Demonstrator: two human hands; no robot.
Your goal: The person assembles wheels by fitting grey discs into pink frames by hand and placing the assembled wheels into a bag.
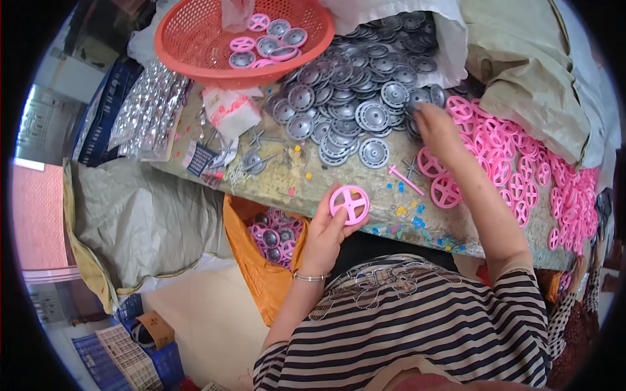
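My left hand, with a bracelet at the wrist, holds a pink spoked wheel between thumb and fingers at the table's front edge. My right hand reaches to the right side of the pile of grey discs. Its fingertips are bent together at a grey disc; whether they grip it is hard to make out. To the right of that hand lies a heap of pink wheels. A pink stick rests on the table between my hands.
A red basket holding pink-and-grey wheels stands at the back left. An orange bag with more wheels hangs below the table edge. Clear packets lie far left; grey-green sacks are at the back right. Small coloured bits dot the table.
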